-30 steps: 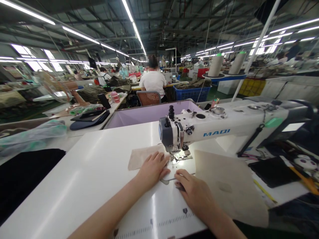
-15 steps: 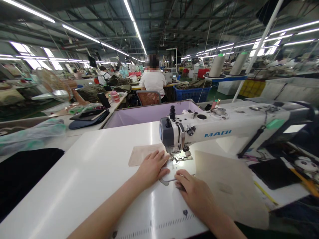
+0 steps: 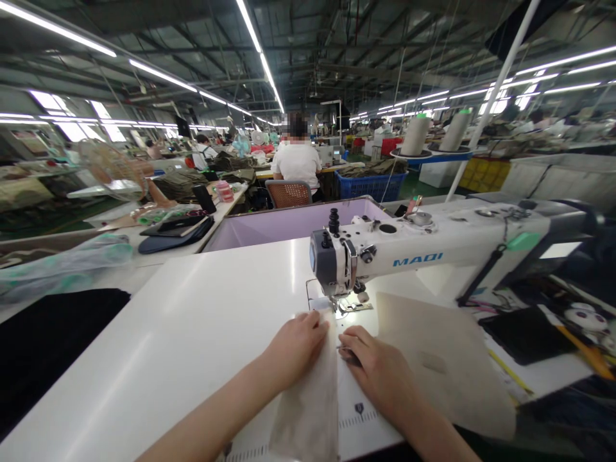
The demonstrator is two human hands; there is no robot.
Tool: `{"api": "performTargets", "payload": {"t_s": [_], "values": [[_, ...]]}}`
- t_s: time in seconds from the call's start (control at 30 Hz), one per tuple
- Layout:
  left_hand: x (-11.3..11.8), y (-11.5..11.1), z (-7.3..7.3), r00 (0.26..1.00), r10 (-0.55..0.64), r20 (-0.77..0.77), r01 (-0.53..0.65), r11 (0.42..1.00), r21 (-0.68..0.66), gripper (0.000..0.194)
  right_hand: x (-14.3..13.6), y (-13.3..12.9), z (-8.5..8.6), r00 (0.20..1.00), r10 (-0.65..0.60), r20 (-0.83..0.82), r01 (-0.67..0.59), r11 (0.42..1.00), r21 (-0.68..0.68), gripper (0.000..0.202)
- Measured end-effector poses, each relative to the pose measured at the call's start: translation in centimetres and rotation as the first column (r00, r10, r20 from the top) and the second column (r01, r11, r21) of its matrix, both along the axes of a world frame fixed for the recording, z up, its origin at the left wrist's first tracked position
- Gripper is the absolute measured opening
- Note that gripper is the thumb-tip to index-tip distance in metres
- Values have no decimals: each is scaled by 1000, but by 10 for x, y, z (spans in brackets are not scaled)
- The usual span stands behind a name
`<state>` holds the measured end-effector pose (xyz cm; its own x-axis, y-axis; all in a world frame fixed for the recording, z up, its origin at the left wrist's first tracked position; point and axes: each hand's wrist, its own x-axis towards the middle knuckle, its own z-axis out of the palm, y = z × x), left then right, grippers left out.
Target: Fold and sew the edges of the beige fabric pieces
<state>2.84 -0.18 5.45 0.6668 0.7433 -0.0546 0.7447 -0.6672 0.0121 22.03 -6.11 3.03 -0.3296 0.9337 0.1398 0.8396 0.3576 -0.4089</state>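
Pale beige fabric piece [image 3: 308,410] lies on the white tabletop [image 3: 192,340], left of centre, running from just in front of the needle area of the sewing machine [image 3: 414,247] down toward the near edge. Looks thin, plain, matte, slightly see-through or washed out by glare; long and fairly narrow, right edge straight, left edge slanting outward so the near end is wider. Faint soft creases near the bottom; upper part partly covered by the left hand [image 3: 301,343].

Hands are apart from each other. Left rests on top of the fabric, fingers bent, tips near the machine's foot; can't tell if it pinches the cloth or only presses. Right hand [image 3: 373,366] sits just right of the fabric's straight edge, fingers curled around a small dark tool [image 3: 350,356], mostly hidden, type unclear.

Second beige panel [image 3: 462,340] lies flat to the right, larger, grayer in shade, rounded at its near right corner, with a small darker rectangular patch [image 3: 432,362] on it. Machine is white, blue "MAQI" lettering, lamp lighting the needle area.
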Motion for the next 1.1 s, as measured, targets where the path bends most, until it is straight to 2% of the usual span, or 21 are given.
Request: {"api": "performTargets", "payload": {"t_s": [0.07, 0.17, 0.27, 0.6, 1.1], "values": [[-1, -6, -6, 995, -53, 85, 50, 998, 36, 16, -2, 0, -1, 1000, 4, -5, -4, 1000, -3, 25], [0, -10, -18, 973, -120, 198, 102, 990, 98, 28, -4, -1, -4, 1000, 16, 1, -16, 1000, -21, 28], [5, -10, -24, 972, -96, 213, 73, 991, 111, 28, -4, 0, -5, 1000, 7, 21, -6, 1000, -31, 27], [18, -10, -19, 983, -6, 185, -13, 995, 104, 28, 3, 6, -2, 1000, -5, 24, 6, 999, -41, 26], [12, -8, -21, 977, -20, 212, 9, 999, 52, 35, 4, 7, -11, 999, 7, 34, -7, 1000, 7, 28]]}}
